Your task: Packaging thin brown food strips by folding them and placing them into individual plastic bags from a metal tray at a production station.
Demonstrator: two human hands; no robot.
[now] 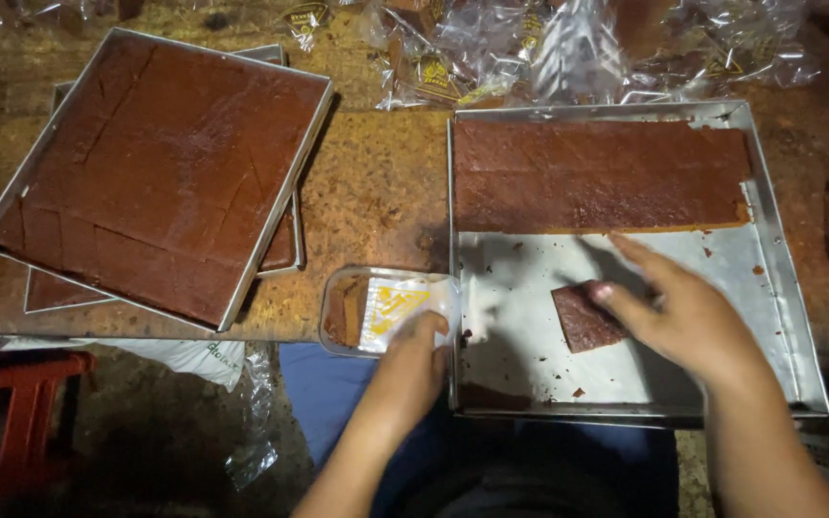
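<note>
My left hand point(413, 364) grips a small clear plastic container point(376, 309) at the table's front edge; one brown cake slice and a yellow-and-white paper lie inside it. My right hand point(688, 317) reaches into a metal tray point(774, 288) and its fingers rest on a small rectangular brown cake piece point(582, 321) lying on the tray's bare bottom. A wide uncut slab of brown cake point(597, 173) fills the far part of this tray.
Two stacked metal trays point(160, 168) full of scored brown cake sit at the left, the upper one askew. Clear plastic wrappers point(549, 48) pile along the far edge. A red stool point(21, 403) stands below left. A white bag point(184, 355) hangs off the table edge.
</note>
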